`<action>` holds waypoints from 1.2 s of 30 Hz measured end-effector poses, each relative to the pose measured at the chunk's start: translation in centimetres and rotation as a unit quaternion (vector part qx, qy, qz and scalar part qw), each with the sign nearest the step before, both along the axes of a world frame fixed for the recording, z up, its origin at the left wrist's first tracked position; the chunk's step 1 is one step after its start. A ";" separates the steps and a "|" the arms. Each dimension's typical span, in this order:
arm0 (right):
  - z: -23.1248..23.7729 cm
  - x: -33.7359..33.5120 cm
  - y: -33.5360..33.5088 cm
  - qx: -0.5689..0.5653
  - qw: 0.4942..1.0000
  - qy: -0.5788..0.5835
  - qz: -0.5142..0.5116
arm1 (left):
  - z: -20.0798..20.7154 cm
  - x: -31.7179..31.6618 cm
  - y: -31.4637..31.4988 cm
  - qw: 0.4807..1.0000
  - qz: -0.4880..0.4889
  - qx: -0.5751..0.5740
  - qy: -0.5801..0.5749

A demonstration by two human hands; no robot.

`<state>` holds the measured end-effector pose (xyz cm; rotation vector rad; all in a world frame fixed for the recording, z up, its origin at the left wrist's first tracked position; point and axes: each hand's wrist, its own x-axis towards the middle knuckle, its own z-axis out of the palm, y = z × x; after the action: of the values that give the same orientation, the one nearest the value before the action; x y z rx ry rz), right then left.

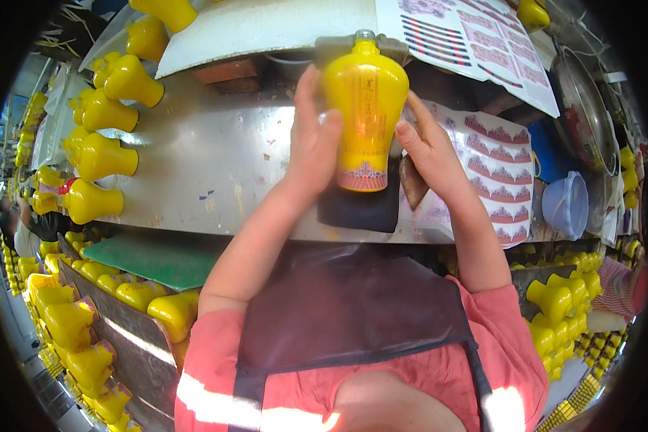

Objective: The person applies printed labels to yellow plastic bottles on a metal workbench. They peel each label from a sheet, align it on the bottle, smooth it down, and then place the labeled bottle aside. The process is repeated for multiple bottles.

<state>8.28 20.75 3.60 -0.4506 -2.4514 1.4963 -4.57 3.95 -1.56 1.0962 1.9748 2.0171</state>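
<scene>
A glossy yellow bottle [371, 108] with a silvery neck top and a patterned band around its base is between my two hands, its neck pointing away from me. My left hand [314, 140] lies along its left side, thumb at the edge and fingers stretched toward the shoulder. On the other side my right hand [432, 147] grips it, thumb against the edge and fingers partly behind. Under the bottle's base is a dark pad [360, 214]. A brown wedge-shaped piece [412, 183] shows beside my right hand. Behind the neck sits a grey block [392, 49].
Sheets of printed decals [493, 173] lie on the metal table [230, 165] at right, with another decal sheet [468, 43] farther back. A blue-grey bucket [565, 205] stands right. Several yellow bottles [97, 155] line the left edge; a green board [151, 261] is below.
</scene>
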 end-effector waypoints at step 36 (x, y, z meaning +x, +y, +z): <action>-2.2 0.0 0.9 -0.104 0.990 0.000 0.098 | 0.2 2.1 -1.0 0.987 -0.030 -0.122 -0.096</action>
<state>8.31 21.62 1.44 -0.2515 -2.4091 1.8418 -2.46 2.96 -1.32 0.8628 1.9989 1.7216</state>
